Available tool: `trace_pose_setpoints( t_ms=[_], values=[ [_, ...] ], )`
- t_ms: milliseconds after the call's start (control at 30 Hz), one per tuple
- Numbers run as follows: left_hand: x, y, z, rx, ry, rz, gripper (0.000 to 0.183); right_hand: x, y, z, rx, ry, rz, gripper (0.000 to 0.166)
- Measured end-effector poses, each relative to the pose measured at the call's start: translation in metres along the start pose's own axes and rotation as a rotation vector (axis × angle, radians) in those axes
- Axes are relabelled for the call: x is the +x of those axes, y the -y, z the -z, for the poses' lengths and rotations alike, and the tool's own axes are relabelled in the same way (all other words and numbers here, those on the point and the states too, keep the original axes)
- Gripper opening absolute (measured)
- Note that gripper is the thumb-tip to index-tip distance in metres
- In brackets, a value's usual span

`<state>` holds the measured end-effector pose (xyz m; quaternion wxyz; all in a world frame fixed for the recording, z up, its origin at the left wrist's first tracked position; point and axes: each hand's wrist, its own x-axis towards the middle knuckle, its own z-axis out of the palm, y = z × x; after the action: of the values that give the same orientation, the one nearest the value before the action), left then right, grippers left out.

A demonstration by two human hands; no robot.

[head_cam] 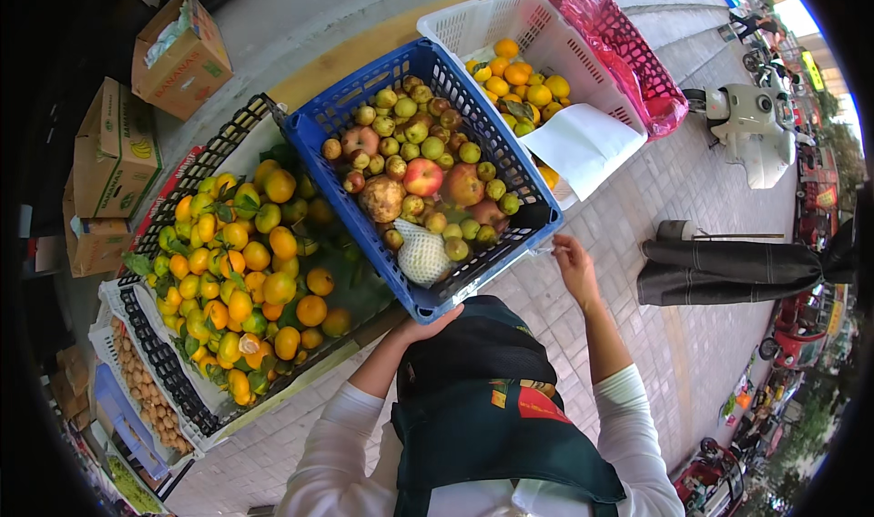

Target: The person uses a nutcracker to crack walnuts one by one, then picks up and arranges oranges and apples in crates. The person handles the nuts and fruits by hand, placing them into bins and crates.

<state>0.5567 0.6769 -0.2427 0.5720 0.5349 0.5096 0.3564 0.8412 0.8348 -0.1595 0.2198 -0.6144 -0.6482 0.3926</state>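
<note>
A blue plastic crate [321,176] stands in front of my body, tilted in the view. It holds green-brown jujubes [431,148], a few larger red-yellow fruits [423,177] and one fruit in a white foam net [421,254]. My left hand [430,324] is at the crate's near corner, its fingers partly hidden beneath the rim. My right hand [573,263] is beside the crate's right corner, fingers bent near a bit of clear plastic [541,250]; whether it pinches this is unclear. Orange and green mandarins [240,305] with leaves lie heaped in a black-edged display to the left.
A white crate [471,22] of yellow-orange citrus, partly under a white sheet [584,145], adjoins the blue one. Banana cartons [181,66] stand upper left, a crate of walnuts [140,380] lower left. A person in dark trousers [730,271] and a parked scooter [744,124] are at right.
</note>
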Motion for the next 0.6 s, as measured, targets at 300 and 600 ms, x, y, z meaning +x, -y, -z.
trace_pose_setpoints(
  t_ms=[300,600],
  values=[
    [-0.041,-0.110,0.050,0.196,0.258,0.261,0.037,-0.027,0.087,0.045,-0.165,0.043,0.114,0.019],
    [0.123,-0.213,0.051,0.477,-0.406,0.019,0.034,0.042,0.096,0.071,-0.025,0.162,0.629,0.021]
  ],
)
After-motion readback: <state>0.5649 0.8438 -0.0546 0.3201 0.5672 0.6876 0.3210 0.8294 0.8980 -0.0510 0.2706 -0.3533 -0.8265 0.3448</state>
